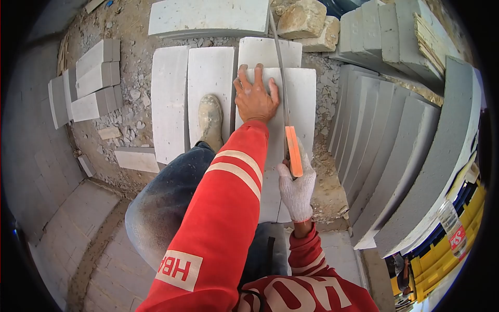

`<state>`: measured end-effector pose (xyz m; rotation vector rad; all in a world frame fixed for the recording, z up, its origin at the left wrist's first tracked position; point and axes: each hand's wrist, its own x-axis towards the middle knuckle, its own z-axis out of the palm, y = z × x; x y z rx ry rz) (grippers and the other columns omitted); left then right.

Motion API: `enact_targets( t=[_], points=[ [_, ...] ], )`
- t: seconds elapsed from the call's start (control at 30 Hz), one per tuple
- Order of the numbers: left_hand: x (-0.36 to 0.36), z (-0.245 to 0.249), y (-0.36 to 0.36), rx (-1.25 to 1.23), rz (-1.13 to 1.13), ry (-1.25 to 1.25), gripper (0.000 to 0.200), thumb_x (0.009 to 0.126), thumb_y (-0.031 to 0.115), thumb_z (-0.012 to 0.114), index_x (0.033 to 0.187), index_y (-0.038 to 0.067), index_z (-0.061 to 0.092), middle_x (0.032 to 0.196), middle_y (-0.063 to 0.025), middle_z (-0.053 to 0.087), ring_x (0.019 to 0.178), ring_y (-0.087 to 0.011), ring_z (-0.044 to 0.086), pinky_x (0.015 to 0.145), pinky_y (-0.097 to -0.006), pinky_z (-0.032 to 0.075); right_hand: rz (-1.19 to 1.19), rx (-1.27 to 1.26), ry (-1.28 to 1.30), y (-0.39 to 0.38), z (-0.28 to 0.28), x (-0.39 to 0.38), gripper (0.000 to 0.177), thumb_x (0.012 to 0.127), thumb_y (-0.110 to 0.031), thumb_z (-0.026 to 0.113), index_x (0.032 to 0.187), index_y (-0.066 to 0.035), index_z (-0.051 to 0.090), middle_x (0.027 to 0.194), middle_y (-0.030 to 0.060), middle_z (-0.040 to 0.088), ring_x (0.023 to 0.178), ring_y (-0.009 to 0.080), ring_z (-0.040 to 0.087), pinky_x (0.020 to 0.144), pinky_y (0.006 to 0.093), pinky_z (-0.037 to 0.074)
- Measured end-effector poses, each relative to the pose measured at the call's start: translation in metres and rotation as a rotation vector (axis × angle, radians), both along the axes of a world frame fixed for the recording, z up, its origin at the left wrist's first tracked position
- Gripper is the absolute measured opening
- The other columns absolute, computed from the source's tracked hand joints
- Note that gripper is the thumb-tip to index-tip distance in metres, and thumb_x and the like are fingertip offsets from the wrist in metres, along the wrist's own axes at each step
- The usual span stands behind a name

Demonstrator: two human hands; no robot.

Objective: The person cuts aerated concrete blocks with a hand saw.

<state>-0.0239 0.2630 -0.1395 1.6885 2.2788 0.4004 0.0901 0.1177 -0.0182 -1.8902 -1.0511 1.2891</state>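
My left hand is bare and presses on a pale grey block, its fingers spread over the top near the far end. My right hand, in a white knit glove, is wrapped round the orange handle of a hand saw. The saw's long thin blade stands nearly edge-on to me and runs away over the block, just right of my left hand. Beyond that block lies another pale block. A dusty boot rests on the block to the left of my hand.
Another pale block lies further left, and a wide one crosses the far end. Rough yellowish stones sit at the back. Stacked blocks line the right side; smaller cut pieces stand on rubble at left. A plastic bottle is far right.
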Motion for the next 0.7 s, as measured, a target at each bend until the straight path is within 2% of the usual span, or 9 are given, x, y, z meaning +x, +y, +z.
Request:
enact_targets(
  t=[0.07, 0.13, 0.2, 0.3, 0.37, 0.43, 0.47, 0.6, 0.7],
  points=[
    [0.002, 0.003, -0.003, -0.029, 0.0, -0.036, 0.044, 0.096, 0.034, 0.058, 0.137, 0.017, 0.056, 0.141, -0.0183, 0.042, 0.12, -0.042, 0.054, 0.085, -0.0536, 0.057, 0.071, -0.172, 0.03, -0.035, 0.018, 0.025, 0.038, 0.087, -0.013, 0.074, 0.121, 0.001, 0.064, 0.079, 0.0099, 0.063, 0.067, 0.0201, 0.061, 0.067, 0.0334, 0.053],
    [0.001, -0.003, 0.005, 0.014, -0.011, -0.016, 0.043, 0.096, 0.034, 0.058, 0.137, 0.018, 0.056, 0.141, -0.0183, 0.042, 0.12, -0.0421, 0.054, 0.085, -0.0536, 0.057, 0.107, -0.174, -0.084, -0.076, 0.057, 0.029, 0.046, 0.08, -0.009, 0.072, 0.125, 0.0, 0.064, 0.076, 0.0075, 0.061, 0.064, 0.0192, 0.061, 0.064, 0.0317, 0.053],
    [0.001, -0.003, -0.008, 0.018, 0.004, -0.001, 0.043, 0.096, 0.033, 0.058, 0.137, 0.018, 0.056, 0.142, -0.0183, 0.042, 0.12, -0.0423, 0.054, 0.085, -0.0535, 0.057, 0.088, -0.316, -0.107, -0.105, 0.089, 0.038, 0.047, 0.078, -0.008, 0.07, 0.124, 0.001, 0.064, 0.076, 0.0081, 0.061, 0.063, 0.0195, 0.06, 0.063, 0.0313, 0.053],
    [0.002, -0.003, -0.008, -0.009, 0.011, -0.017, 0.043, 0.096, 0.033, 0.058, 0.136, 0.018, 0.056, 0.142, -0.0184, 0.042, 0.12, -0.0425, 0.055, 0.085, -0.054, 0.057, 0.175, -0.195, -0.113, -0.07, 0.07, 0.039, 0.047, 0.081, -0.007, 0.07, 0.127, 0.001, 0.063, 0.076, 0.0099, 0.062, 0.062, 0.0206, 0.061, 0.063, 0.0322, 0.053],
    [0.001, -0.001, -0.004, 0.005, 0.004, -0.041, 0.043, 0.096, 0.033, 0.058, 0.137, 0.018, 0.056, 0.143, -0.0184, 0.042, 0.121, -0.0428, 0.054, 0.086, -0.0546, 0.057, 0.14, -0.229, 0.031, -0.019, 0.035, 0.031, 0.046, 0.085, -0.007, 0.069, 0.129, 0.001, 0.061, 0.076, 0.0115, 0.062, 0.062, 0.0217, 0.061, 0.063, 0.0333, 0.052],
    [0.002, -0.001, -0.007, 0.003, 0.004, -0.035, 0.043, 0.096, 0.033, 0.058, 0.137, 0.018, 0.055, 0.143, -0.0182, 0.042, 0.121, -0.0433, 0.054, 0.086, -0.0547, 0.057, 0.141, -0.124, 0.005, 0.005, 0.027, 0.017, 0.044, 0.087, -0.008, 0.069, 0.129, 0.002, 0.061, 0.076, 0.0116, 0.063, 0.063, 0.0219, 0.061, 0.063, 0.0337, 0.052],
    [0.001, -0.003, -0.008, 0.004, -0.001, -0.03, 0.044, 0.097, 0.033, 0.058, 0.138, 0.018, 0.055, 0.143, -0.0181, 0.042, 0.122, -0.0434, 0.054, 0.086, -0.0547, 0.057, 0.136, -0.031, -0.015, 0.01, 0.029, 0.013, 0.042, 0.088, -0.008, 0.069, 0.129, 0.002, 0.061, 0.076, 0.0117, 0.063, 0.063, 0.0221, 0.061, 0.064, 0.0342, 0.052],
    [0.0, 0.0, -0.003, -0.016, 0.002, -0.015, 0.044, 0.097, 0.033, 0.058, 0.138, 0.019, 0.054, 0.143, -0.0182, 0.042, 0.122, -0.0434, 0.053, 0.087, -0.0539, 0.057, 0.234, -0.187, -0.164, -0.072, 0.096, 0.041, 0.057, 0.078, -0.006, 0.072, 0.134, 0.001, 0.061, 0.079, 0.0077, 0.063, 0.063, 0.0188, 0.061, 0.065, 0.0317, 0.054],
    [0.0, -0.001, -0.005, -0.008, 0.011, -0.032, 0.044, 0.096, 0.032, 0.058, 0.138, 0.019, 0.054, 0.142, -0.0183, 0.042, 0.122, -0.0431, 0.054, 0.087, -0.0532, 0.058, 0.192, -0.285, -0.118, -0.061, 0.115, 0.043, 0.056, 0.079, -0.007, 0.071, 0.133, 0.0, 0.061, 0.078, 0.0072, 0.063, 0.063, 0.019, 0.061, 0.065, 0.0317, 0.055]
  ],
)
